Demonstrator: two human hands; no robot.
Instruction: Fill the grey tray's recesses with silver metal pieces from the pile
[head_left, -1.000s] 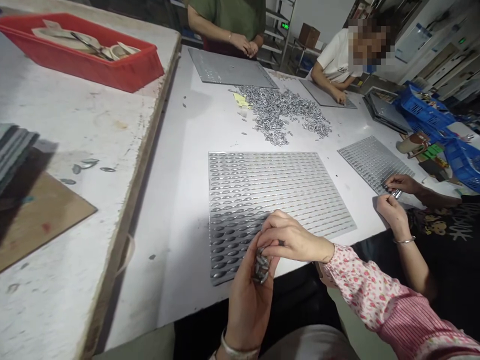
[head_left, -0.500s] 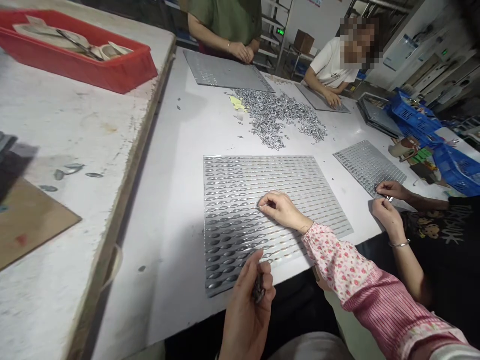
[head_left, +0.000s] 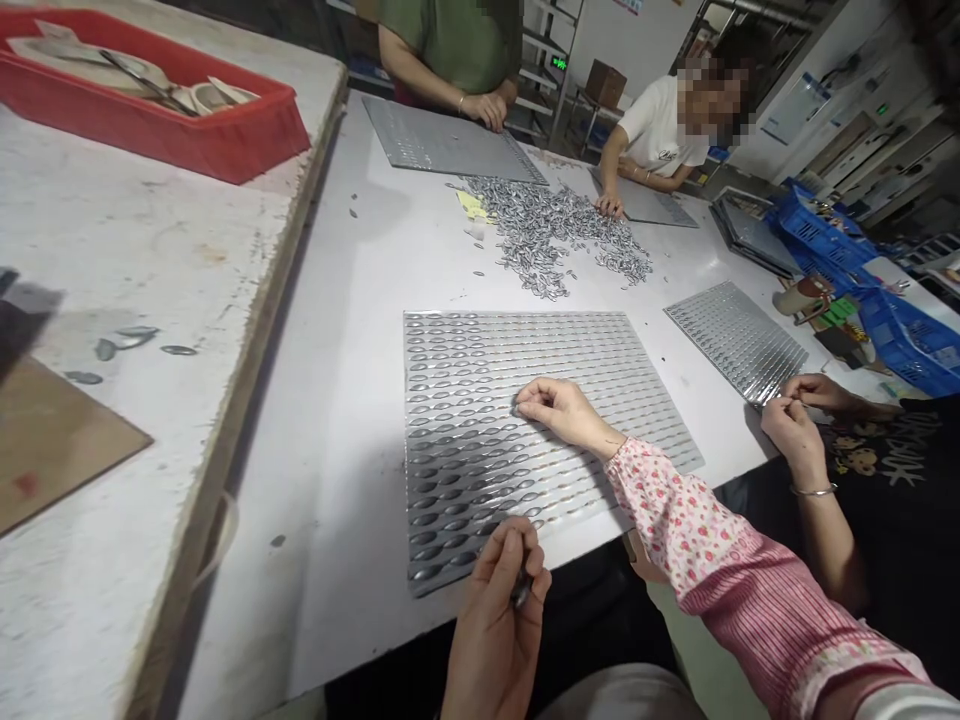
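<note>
A grey board (head_left: 592, 400) lies before me, lined with rows of slender grooves. Pointed-oval dark grey pieces (head_left: 450, 475) fill several columns on its left side. Above the edge of those columns my right hand (head_left: 559, 410) is pinched, thumb against forefinger; whatever sits between the fingertips is too small to make out. My left hand (head_left: 499, 610), near the board's front edge, is closed around a few of the small dark oval pieces (head_left: 520, 590), with thumb and forefinger together. The palm hides most of them.
A heap of loose oval pieces (head_left: 540, 225) covers the table behind the board. Co-workers sit at other boards (head_left: 450, 145) around it. At left stand a red tray (head_left: 225, 145) and a brown sheet (head_left: 67, 450). Blue crates (head_left: 915, 330) are at right.
My left hand's thumb and fingertips have drawn together and dropped slightly. My right hand stays at nearly the same spot. The white-shirted co-worker's hand has reached to the heap.
</note>
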